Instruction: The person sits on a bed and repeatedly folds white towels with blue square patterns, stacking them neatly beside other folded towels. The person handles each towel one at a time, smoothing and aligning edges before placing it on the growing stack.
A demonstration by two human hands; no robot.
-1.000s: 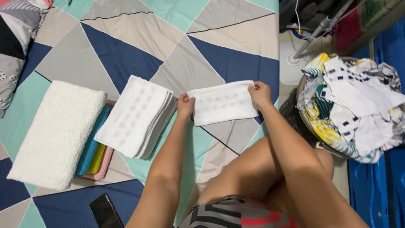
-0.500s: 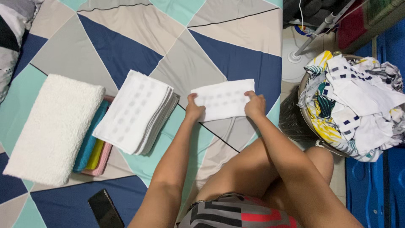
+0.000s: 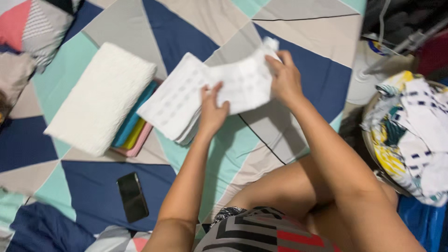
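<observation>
- A bedsheet [image 3: 298,18] with big triangles in navy, teal, grey and beige lay flat under both hands; the fabric looked smooth.
- To the right of the right hand stood a round basket [image 3: 371,140], and in it was a loose heap of laundry [image 3: 410,135], white, yellow and dark blue, crumpled.
- Far to the left of the left hand lay a thick white towel [image 3: 100,95], folded to a long block with a fluffy surface; it rested on a few folded coloured cloths [image 3: 133,133] in teal, yellow and pink.
- Just beside the left hand, on its left, was a stack of white cloths [image 3: 172,100], flat and rectangular, with a faint square pattern.
- The folded white cloth [image 3: 242,81] was between the hands, lifted a little and bent, partly over the stack.
- The right hand [image 3: 284,79] was grasping its right edge with thumb and fingers.
- The left hand [image 3: 212,109] was pinching its lower left edge.
- A black phone [image 3: 132,196] lay below and left of the left hand, well apart.
</observation>
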